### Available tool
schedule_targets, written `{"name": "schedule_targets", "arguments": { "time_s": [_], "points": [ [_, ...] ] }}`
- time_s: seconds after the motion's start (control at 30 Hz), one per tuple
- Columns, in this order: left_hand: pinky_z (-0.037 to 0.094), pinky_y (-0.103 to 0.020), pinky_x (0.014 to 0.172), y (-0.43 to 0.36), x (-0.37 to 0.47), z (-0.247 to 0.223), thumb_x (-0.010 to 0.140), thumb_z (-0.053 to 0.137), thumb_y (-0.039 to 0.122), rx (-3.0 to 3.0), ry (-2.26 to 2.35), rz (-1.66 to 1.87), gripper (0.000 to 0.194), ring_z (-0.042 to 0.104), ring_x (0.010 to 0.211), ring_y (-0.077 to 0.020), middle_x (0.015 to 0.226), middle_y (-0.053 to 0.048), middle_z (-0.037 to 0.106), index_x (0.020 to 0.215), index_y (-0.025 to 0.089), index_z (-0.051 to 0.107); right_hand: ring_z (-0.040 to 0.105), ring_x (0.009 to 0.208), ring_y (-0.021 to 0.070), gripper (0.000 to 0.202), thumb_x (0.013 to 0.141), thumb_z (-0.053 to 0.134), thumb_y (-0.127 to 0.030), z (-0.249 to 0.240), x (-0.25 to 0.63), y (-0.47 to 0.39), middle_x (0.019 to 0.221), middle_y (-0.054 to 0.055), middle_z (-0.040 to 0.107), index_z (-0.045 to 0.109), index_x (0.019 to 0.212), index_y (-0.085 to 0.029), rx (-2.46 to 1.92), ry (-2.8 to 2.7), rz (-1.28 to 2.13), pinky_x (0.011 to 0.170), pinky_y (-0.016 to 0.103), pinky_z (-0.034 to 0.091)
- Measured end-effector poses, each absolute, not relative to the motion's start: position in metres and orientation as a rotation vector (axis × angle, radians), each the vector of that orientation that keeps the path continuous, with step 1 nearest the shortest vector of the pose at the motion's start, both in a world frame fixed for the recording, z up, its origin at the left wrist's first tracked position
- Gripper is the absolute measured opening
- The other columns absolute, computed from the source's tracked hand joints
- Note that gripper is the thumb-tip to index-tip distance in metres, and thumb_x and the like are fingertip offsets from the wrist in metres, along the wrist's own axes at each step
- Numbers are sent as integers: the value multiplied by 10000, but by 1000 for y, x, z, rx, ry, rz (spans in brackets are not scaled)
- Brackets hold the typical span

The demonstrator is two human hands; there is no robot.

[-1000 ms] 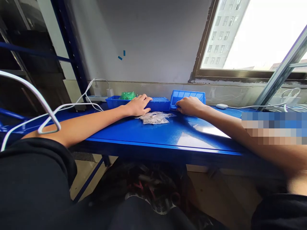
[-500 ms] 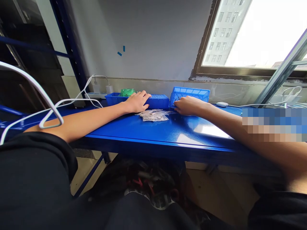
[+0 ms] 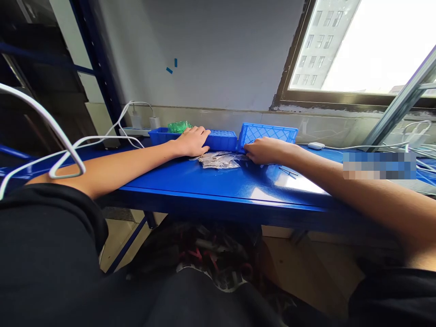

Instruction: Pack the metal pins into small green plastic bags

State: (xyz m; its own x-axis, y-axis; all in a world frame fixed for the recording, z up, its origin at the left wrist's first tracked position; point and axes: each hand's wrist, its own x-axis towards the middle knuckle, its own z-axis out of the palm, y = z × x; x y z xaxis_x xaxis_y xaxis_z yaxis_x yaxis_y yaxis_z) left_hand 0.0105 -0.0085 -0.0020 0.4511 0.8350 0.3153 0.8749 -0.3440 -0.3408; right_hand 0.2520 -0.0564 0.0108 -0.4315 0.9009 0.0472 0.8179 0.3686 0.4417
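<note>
My left hand [image 3: 193,141] rests with its fingers spread at the front of a blue bin [image 3: 223,140], which has a green plastic item [image 3: 179,126] at its left end. My right hand [image 3: 262,150] is closed, fingertips pinched at the lower left of a second blue bin [image 3: 269,131] tilted against the wall. What its fingertips hold is too small to name. A pile of clear plastic bags [image 3: 220,161] lies on the blue table [image 3: 204,181] between my hands. Thin dark sticks [image 3: 288,172] lie beside my right forearm.
White cables [image 3: 68,154] loop over the left side, with plugs [image 3: 154,122] by the wall. A white cable with an adapter [image 3: 316,146] runs along the back right. A metal strut [image 3: 402,100] slants before the window. Below the table is a dark bag [image 3: 211,254].
The thin sticks now show on the table beside my right forearm. My left hand has shifted slightly left, and the view has moved a little. My right hand stays closed by the tilted bin.
</note>
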Motion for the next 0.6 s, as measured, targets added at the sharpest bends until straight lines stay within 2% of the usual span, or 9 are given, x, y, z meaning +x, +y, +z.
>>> {"name": "schedule_targets", "arguments": {
  "time_s": [0.4, 0.6],
  "points": [
    [303, -442, 1081, -13, 12, 0, 901, 419, 444, -2263, -1410, -104, 615, 401, 1280, -313, 1402, -157, 425, 1426, 137, 327, 658, 873, 294, 372, 906, 408, -316, 12, 251, -60, 1048, 182, 690, 653, 1140, -163, 1526, 2453, 570, 666, 368, 468],
    [282, -431, 1094, -13, 12, 0, 897, 435, 454, -2275, -1435, -108, 628, 380, 1300, -305, 1419, -141, 411, 1439, 165, 304, 659, 887, 305, 350, 904, 415, -275, 9, 246, -63, 1070, 202, 679, 651, 1122, -134, 1510, 2460, 614, 650, 357, 457]
  ]
}}
